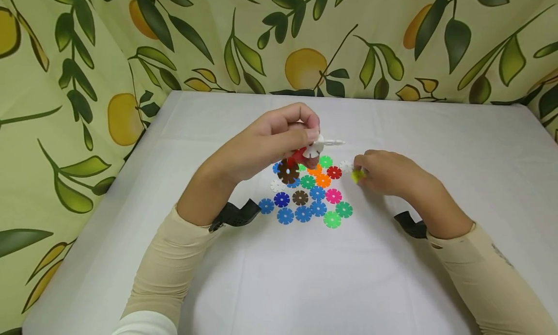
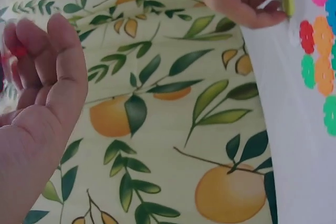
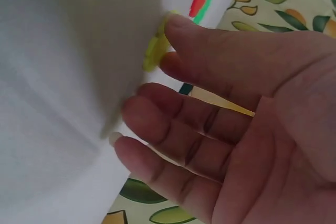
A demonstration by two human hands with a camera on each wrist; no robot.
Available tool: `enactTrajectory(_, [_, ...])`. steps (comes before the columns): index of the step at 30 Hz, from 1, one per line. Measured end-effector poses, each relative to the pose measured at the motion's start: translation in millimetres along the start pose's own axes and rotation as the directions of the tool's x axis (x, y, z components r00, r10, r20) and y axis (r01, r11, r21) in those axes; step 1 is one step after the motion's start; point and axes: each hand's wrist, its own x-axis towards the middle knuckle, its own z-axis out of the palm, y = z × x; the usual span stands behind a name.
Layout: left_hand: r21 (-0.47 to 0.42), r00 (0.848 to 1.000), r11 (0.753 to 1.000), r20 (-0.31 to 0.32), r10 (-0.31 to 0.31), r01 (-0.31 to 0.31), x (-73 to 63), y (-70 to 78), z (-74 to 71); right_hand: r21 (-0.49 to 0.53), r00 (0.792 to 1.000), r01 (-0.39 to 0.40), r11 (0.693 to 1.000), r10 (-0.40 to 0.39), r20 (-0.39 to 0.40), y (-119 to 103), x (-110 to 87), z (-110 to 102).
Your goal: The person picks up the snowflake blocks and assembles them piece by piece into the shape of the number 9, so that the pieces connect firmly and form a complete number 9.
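Observation:
Raised over the table, my left hand (image 1: 274, 138) pinches a joined piece of notched plastic discs. It shows a white disc (image 1: 312, 151) with another white disc seen edge-on (image 1: 334, 142), a red part (image 1: 297, 156) and a brown disc (image 1: 288, 172) below. Part of this piece is hidden behind the fingers. To the right, low at the tabletop, my right hand (image 1: 392, 172) pinches a yellow notched disc (image 1: 357, 175) between thumb and index finger. In the right wrist view the yellow disc (image 3: 155, 51) stands on edge at the fingertips, the other fingers loosely bent.
Several loose discs lie flat in a cluster under and in front of the left hand, among them a pink disc (image 1: 333, 196), a light green disc (image 1: 332, 219) and a blue disc (image 1: 266, 206). A white cloth (image 1: 279, 286) covers the table. Behind it hangs a leaf-patterned curtain (image 1: 261, 34).

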Motion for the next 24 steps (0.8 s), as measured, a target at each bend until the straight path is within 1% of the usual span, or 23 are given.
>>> enactTrajectory(3, [-0.079, 0.997, 0.994, 0.003, -0.072, 0.072, 1.2, -0.5, 2.8, 0.048, 1.0, 0.013, 0.999, -0.014, 0.015, 4, 1.7, 1])
enactTrajectory(6, [-0.148, 0.991, 0.98, 0.013, -0.133, 0.133, 2.0, 0.1, 6.3, 0.096, 0.998, 0.008, 0.995, -0.015, 0.065, 7, 2.0, 1])
enactTrajectory(8, [-0.186, 0.987, 0.97, 0.033, -0.156, 0.159, 2.3, 0.8, 8.4, 0.113, 0.995, -0.008, 0.994, -0.003, 0.1, 8, 1.5, 0])
enactTrajectory(10, [-0.195, 0.988, 0.969, 0.052, -0.146, 0.154, 2.3, 1.3, 10.0, 0.121, 0.992, -0.027, 0.992, 0.012, 0.128, 7, 1.3, -1])
enactTrajectory(12, [-0.186, 0.99, 0.973, 0.062, -0.126, 0.136, 2.1, 1.3, 10.7, 0.125, 0.99, -0.03, 0.992, 0.013, 0.139, 4, 0.9, -3])
enactTrajectory(14, [-0.146, 0.993, 0.984, 0.067, -0.097, 0.106, 1.4, 0.3, 9.8, 0.143, 0.992, -0.01, 0.99, -0.008, 0.126, 2, -0.8, -6])
enactTrajectory(15, [-0.122, 0.995, 0.989, 0.068, -0.079, 0.087, 1.1, -0.5, 8.8, 0.16, 0.994, 0.008, 0.987, -0.026, 0.109, 0, -2.1, -8])
enactTrajectory(17, [-0.076, 0.996, 0.996, 0.072, -0.047, 0.052, 0.8, -1.9, 6.8, 0.2, 0.997, 0.065, 0.978, -0.074, 0.038, -3, -6.8, -14])
enactTrajectory(19, [-0.035, 0.997, 0.999, 0.078, -0.007, 0.01, 0.7, -2.6, 5.0, 0.251, 0.99, 0.136, 0.958, -0.12, -0.075, -8, -13.9, -21])
enactTrajectory(20, [-0.009, 0.997, 1.0, 0.082, 0.016, -0.016, 0.7, -2.6, 4.4, 0.274, 0.979, 0.177, 0.945, -0.142, -0.144, -10, -17.9, -24])
enactTrajectory(21, [0.016, 0.996, 0.999, 0.084, 0.041, -0.043, 0.8, -2.6, 3.8, 0.292, 0.962, 0.226, 0.929, -0.166, -0.216, -13, -21.8, -27])
enactTrajectory(22, [0.036, 0.994, 0.997, 0.085, 0.062, -0.065, 0.8, -2.0, 3.6, 0.302, 0.939, 0.275, 0.913, -0.187, -0.288, -15, -25.9, -29])
enactTrajectory(24, [0.085, 0.992, 0.991, 0.077, 0.1, -0.107, 0.6, -1.2, 3.9, 0.313, 0.883, 0.37, 0.875, -0.227, -0.412, -21, -33.0, -33])
